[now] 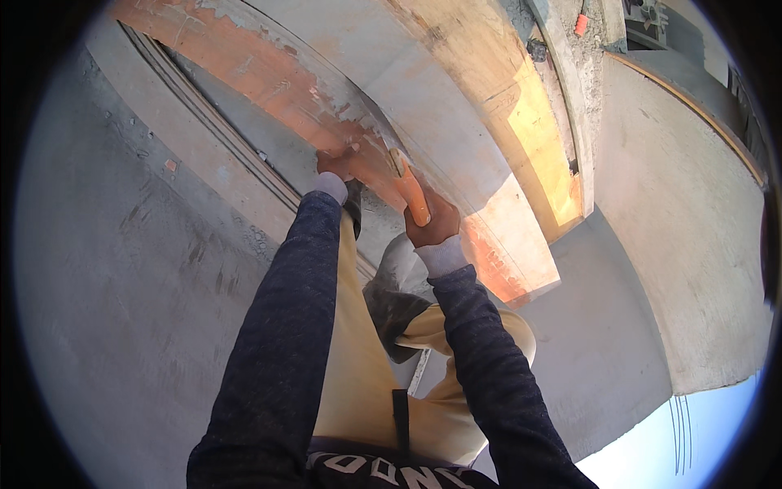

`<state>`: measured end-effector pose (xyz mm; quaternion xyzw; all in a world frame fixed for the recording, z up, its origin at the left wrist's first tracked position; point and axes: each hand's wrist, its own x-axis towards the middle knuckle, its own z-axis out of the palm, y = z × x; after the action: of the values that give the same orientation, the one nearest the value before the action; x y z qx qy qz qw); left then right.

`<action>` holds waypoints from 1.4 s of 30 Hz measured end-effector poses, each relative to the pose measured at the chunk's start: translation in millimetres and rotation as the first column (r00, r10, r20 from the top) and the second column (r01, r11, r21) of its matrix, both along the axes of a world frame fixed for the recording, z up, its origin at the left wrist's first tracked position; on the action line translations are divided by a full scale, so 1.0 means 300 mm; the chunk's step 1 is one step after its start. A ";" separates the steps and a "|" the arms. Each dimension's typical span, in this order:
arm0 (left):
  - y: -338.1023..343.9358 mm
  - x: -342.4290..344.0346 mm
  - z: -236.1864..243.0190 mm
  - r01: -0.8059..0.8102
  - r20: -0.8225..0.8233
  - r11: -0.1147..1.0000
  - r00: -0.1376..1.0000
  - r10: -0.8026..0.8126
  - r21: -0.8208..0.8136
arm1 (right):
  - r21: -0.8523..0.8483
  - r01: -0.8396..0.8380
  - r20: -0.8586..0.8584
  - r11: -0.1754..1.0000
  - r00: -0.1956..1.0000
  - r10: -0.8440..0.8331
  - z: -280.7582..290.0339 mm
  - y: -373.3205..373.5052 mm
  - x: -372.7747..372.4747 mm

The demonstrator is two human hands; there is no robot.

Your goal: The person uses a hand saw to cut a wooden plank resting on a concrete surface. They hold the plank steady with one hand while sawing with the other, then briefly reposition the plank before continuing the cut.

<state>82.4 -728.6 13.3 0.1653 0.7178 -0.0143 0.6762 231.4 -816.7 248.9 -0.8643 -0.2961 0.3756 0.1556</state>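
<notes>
My right hand (436,222) is closed around an orange-handled hand tool (413,194) with a tan end, held against the top edge of a low brick wall. The handle looks like a trowel's, but I cannot make out its blade. To its left, my left hand (336,162) rests on the orange-red brick face (269,90), fingers stretched out and partly hidden by shadow. Nothing shows in that hand. Patchy grey mortar clings to the bricks near the upper edge, beside a smooth grey top surface (407,81).
A wooden board (521,122) runs along the wall's far side, partly sunlit. Beyond it are rough rubble and a small orange-red piece (581,24). A grey concrete floor (138,277) spreads to the left, with a narrow channel (220,122) beside the wall. My boots stand close below.
</notes>
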 end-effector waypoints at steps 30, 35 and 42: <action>-0.161 -0.023 0.038 -0.547 0.526 0.837 0.707 0.473 -0.016 | 0.281 -0.350 0.049 0.894 0.935 0.350 -0.060 0.010 0.197; -0.272 0.010 0.040 -0.880 0.589 0.474 0.363 0.722 -0.038 | 0.248 -0.359 -0.034 0.900 0.925 0.378 -0.023 0.028 0.174; -0.546 0.002 -0.145 -0.593 0.585 0.798 0.611 0.533 -0.106 | 0.258 -0.370 -0.145 0.892 0.898 0.415 -0.087 -0.002 0.207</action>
<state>83.1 -892.4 -30.2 -0.0398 0.4869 0.2859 0.8244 293.6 -817.4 222.9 -0.7218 -0.4886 0.4470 0.2011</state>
